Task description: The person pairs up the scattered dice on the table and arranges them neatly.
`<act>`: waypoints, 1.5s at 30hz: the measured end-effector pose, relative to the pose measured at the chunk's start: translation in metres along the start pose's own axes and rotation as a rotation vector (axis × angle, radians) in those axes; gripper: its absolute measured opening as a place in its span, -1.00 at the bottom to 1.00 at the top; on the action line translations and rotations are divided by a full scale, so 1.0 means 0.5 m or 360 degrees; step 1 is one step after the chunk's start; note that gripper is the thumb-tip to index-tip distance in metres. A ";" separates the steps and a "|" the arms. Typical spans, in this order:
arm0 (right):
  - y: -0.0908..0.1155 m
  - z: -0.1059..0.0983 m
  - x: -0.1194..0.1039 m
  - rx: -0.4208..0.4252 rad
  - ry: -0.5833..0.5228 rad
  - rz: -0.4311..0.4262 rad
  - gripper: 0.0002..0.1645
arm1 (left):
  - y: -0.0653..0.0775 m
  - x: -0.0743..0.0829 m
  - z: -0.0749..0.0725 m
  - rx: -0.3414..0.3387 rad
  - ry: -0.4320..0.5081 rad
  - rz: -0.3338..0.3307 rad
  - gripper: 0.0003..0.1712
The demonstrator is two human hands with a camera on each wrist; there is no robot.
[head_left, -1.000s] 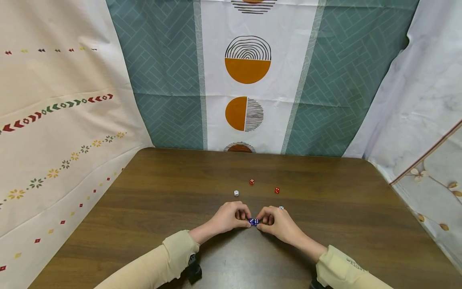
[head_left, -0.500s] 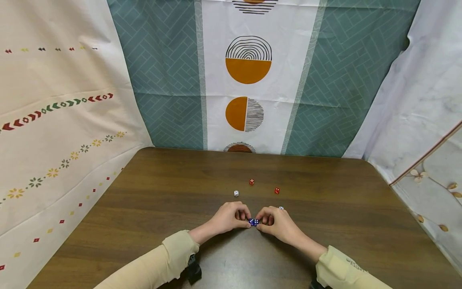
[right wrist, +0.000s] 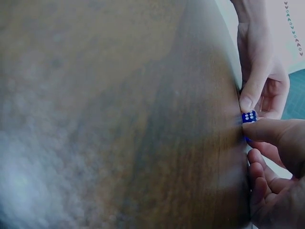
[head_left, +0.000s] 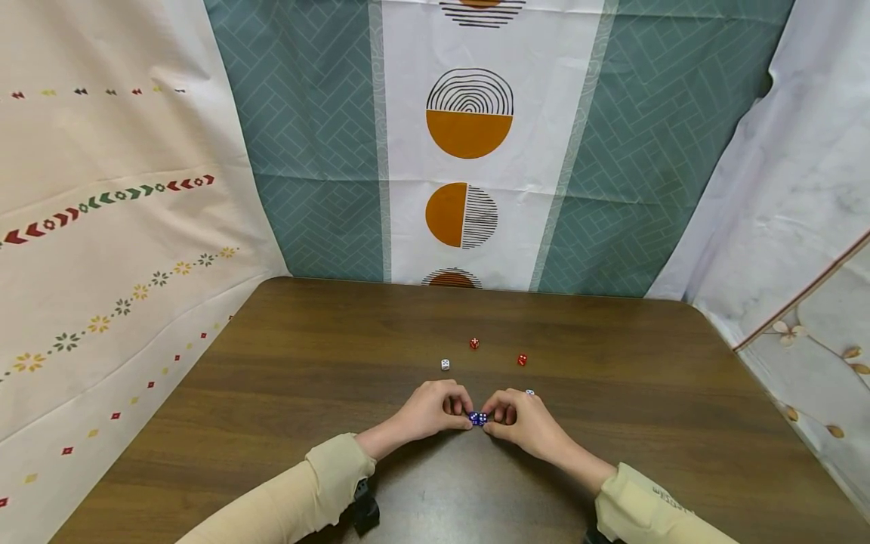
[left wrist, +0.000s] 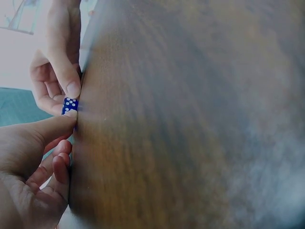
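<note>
Two small blue dice with white pips sit side by side on the brown table (head_left: 326, 332), near its middle in the head view. My left hand (head_left: 427, 409) pinches the left blue die (head_left: 473, 417) between thumb and forefinger. From the other side, my right hand (head_left: 529, 425) pinches the right blue die (head_left: 482, 418) in the same way. Both wrist views show the thumbs close together, low at the tabletop, with blue faces (left wrist: 71, 102) showing between them. The fingertips hide the outer sides of the dice.
Beyond the hands lie a white die (head_left: 445, 364), a red die (head_left: 474, 343) and another red die (head_left: 522, 360). A second white die (head_left: 529, 391) peeks out behind the right hand. Patterned cloths (head_left: 313, 151) hang along the table's back and sides.
</note>
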State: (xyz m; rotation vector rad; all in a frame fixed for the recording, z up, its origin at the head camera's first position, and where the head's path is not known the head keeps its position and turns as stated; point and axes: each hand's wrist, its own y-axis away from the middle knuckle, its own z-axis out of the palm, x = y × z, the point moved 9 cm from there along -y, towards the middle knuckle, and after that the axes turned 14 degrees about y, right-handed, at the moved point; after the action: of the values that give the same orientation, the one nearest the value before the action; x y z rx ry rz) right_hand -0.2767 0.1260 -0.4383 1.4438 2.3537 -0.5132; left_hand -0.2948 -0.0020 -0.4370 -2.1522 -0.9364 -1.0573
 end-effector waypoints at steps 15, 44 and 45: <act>-0.001 -0.008 -0.001 -0.0083 -0.0069 -0.0048 -0.77 | 0.001 0.001 -0.001 0.0003 -0.0015 0.0015 -0.84; 0.014 -0.105 0.145 0.0119 0.0188 0.0255 -0.72 | 0.000 -0.008 0.002 -0.0020 0.0001 -0.0004 -0.84; 0.014 -0.103 0.148 0.0120 0.0191 0.0260 -0.73 | 0.000 -0.008 0.002 -0.0018 -0.0002 -0.0001 -0.84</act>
State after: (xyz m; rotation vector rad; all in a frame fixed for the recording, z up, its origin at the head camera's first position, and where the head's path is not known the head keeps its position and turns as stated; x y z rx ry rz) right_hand -0.3070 0.2105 -0.4276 1.7281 2.3017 -0.4883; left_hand -0.2961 -0.0026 -0.4406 -2.1622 -0.9340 -1.0644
